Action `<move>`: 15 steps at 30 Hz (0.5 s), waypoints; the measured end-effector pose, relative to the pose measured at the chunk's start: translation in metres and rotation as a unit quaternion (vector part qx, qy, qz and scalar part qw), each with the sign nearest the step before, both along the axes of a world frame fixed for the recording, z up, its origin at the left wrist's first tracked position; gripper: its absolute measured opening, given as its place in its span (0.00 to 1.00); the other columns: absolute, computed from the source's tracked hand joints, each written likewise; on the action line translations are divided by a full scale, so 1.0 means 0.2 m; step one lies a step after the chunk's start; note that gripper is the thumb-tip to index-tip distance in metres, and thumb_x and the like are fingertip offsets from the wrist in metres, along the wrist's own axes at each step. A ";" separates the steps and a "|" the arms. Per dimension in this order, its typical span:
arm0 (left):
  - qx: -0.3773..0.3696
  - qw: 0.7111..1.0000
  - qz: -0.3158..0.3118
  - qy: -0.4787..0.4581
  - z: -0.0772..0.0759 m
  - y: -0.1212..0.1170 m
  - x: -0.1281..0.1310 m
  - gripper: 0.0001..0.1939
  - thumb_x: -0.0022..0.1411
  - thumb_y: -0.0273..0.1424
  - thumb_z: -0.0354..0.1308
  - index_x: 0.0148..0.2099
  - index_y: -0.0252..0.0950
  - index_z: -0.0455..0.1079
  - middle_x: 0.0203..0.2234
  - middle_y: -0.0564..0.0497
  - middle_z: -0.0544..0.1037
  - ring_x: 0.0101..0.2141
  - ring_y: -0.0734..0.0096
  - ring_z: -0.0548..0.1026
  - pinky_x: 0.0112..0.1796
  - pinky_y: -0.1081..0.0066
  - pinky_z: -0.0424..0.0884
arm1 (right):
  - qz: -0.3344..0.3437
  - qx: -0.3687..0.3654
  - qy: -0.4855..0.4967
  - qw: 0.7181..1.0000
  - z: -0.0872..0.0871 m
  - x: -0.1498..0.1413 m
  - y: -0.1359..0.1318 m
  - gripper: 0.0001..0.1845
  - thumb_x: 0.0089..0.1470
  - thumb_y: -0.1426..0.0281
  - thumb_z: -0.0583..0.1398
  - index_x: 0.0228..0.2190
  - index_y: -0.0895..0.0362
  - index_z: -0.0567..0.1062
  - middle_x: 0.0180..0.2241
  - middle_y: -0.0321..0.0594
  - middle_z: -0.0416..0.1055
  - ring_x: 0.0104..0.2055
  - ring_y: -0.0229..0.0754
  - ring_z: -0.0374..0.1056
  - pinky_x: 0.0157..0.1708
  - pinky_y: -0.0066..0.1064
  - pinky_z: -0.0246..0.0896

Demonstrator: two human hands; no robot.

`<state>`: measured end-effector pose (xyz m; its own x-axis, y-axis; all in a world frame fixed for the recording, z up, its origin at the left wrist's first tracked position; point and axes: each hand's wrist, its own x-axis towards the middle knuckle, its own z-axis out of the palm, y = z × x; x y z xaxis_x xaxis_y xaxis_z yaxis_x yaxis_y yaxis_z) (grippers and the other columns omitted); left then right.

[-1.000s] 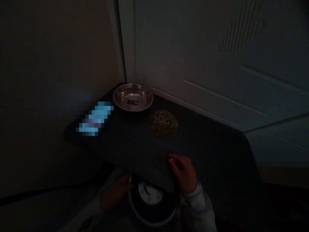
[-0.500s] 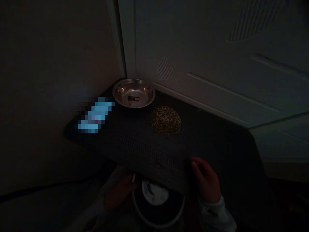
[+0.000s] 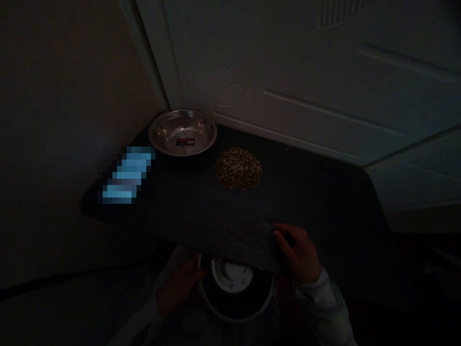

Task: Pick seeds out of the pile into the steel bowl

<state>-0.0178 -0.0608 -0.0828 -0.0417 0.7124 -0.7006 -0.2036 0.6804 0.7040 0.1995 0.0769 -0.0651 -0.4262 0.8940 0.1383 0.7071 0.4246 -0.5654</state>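
In the dim head view, my left hand (image 3: 182,283) grips the left rim of a round, dark bowl-like container (image 3: 239,307) with a pale rim, below the table's front edge. Inside it shows a whitish round shape (image 3: 232,276) that I cannot identify. My right hand (image 3: 300,252) is over the front part of the dark table (image 3: 201,206), thumb and forefinger pinched together; whatever they hold is too small and dark to make out. Beyond it lies a round heap of mixed pale and brown grains (image 3: 239,169), touched by neither hand.
A shiny metal bowl (image 3: 162,144) with a dark label inside stands at the table's back left corner. Left of it lies a lit, blurred-out phone-like screen (image 3: 127,175). A white panel with a raised heart (image 3: 228,87) borders the table's back edge.
The view has shifted, so table things sit further left and higher. My right hand has its thumb and finger closer together over the table. My left hand stays on the container's rim.
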 end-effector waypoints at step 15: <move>-0.037 0.999 -0.007 -0.021 -0.03 -0.01 0.02 0.27 0.47 0.33 0.51 0.52 0.33 0.57 0.16 0.56 0.69 0.15 0.77 0.62 0.16 0.75 0.57 | 0.034 0.011 -0.009 0.999 0.02 0.00 -0.03 0.11 0.48 0.64 0.53 0.32 0.55 0.70 0.25 0.36 0.70 0.29 0.37 0.64 0.32 0.32 0.57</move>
<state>-0.0144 -0.0630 -0.0882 -0.0020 0.6583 -0.7528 -0.2211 0.7338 0.6423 0.1987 0.0705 -0.0610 -0.4890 0.8593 0.1498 0.6853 0.4847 -0.5435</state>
